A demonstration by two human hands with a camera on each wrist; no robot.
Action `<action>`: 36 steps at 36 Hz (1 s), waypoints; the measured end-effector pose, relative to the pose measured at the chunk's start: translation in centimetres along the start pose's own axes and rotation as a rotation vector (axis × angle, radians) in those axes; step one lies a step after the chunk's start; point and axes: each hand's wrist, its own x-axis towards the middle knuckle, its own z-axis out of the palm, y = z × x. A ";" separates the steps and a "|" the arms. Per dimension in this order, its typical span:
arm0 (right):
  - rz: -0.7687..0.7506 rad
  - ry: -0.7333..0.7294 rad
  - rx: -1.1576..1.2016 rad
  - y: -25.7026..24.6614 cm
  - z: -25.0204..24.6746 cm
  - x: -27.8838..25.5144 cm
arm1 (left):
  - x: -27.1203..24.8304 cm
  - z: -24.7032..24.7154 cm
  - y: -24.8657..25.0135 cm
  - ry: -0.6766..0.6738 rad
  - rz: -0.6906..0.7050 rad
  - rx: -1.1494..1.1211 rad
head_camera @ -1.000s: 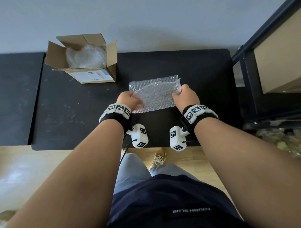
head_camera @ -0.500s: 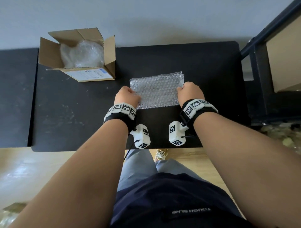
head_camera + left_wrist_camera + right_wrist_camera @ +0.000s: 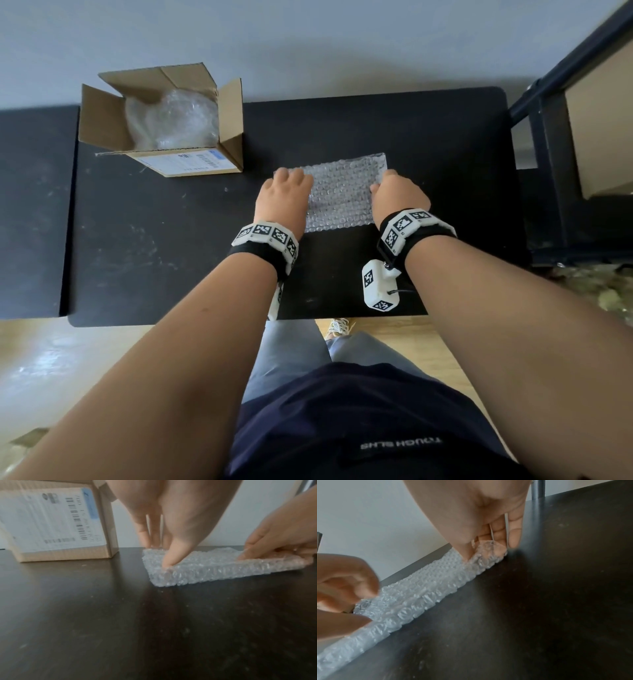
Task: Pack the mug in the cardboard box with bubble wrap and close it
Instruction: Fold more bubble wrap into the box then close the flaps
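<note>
The left hand (image 3: 284,198) presses straight fingers (image 3: 169,555) down on the left end of the folded bubble wrap sheet (image 3: 342,195). The right hand (image 3: 399,197) pinches the sheet's right edge between thumb and curled fingers (image 3: 513,534), lifting that corner a little. The sheet lies flat on the black tabletop (image 3: 445,144), with bare surface beyond both hands. Up-left of the left fingers, well apart, stands the cardboard box (image 3: 191,161), flaps open, holding a bubble-wrapped bundle (image 3: 171,120).

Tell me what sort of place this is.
Probably a home or small office packing spot: a plain black table against a bare wall, an open cardboard box with a shipping label, wooden floor.
</note>
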 end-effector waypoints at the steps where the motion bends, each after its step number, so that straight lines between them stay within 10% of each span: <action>1: -0.003 0.034 -0.009 -0.1 0.0 -0.1 | 0.1 0.2 0.1 -0.008 0.051 -0.001; 7: -0.183 0.291 -0.053 -0.4 -0.1 -0.6 | 0.2 1.2 0.2 -0.065 0.063 -0.098; 18: -0.468 0.058 0.068 -0.1 1.0 -2.5 | -0.9 1.1 0.2 -0.084 -0.069 -0.163; 27: -0.141 0.130 0.170 -0.8 0.0 -1.7 | -1.4 0.6 1.0 -0.166 -0.173 -0.388; 36: 0.180 -0.194 0.513 -1.4 -0.5 -0.3 | -1.5 1.1 1.3 -0.192 -0.312 -0.647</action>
